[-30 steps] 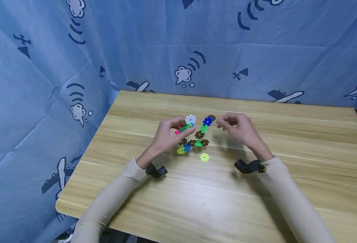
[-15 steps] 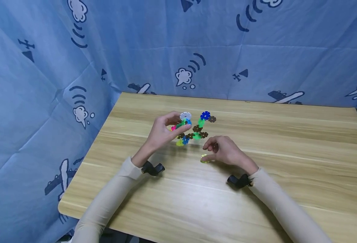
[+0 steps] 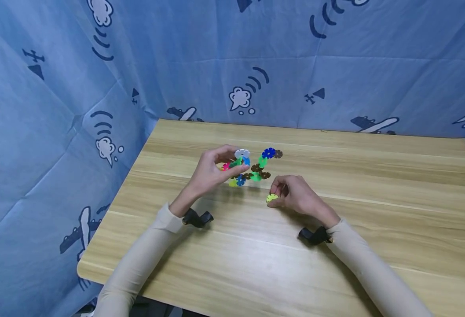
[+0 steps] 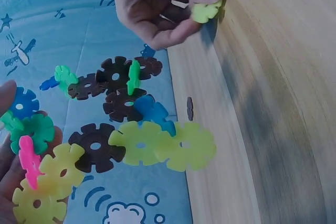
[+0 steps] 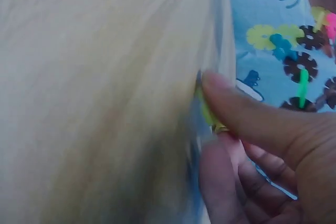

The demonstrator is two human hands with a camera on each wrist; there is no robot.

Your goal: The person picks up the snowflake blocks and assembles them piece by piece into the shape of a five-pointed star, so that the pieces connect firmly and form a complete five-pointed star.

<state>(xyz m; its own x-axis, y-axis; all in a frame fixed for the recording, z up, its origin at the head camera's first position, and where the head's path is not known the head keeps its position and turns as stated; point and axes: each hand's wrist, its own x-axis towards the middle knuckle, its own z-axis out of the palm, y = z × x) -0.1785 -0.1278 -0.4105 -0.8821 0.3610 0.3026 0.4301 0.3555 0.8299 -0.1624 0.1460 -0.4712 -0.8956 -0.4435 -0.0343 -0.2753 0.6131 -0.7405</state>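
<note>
My left hand grips an assembly of notched plastic snowflake discs by its left side, thumb in front. The joined discs are brown, yellow, green, blue, pink and white. A white disc tops the part by my fingers, and a dark blue disc stands up at the right end, linked to a brown one. Nearer the front, my right hand pinches a single yellow-green disc between thumb and fingers, apart from the assembly. In the right wrist view the thumb hides most of that disc.
The wooden table lies under both hands. A blue printed cloth hangs behind it and along the left side. A dark camera mount sits on each wrist.
My right hand has come down from the assembly's right end to the loose yellow-green disc on the table and now pinches it. My left hand has shifted slightly left with the assembly.
</note>
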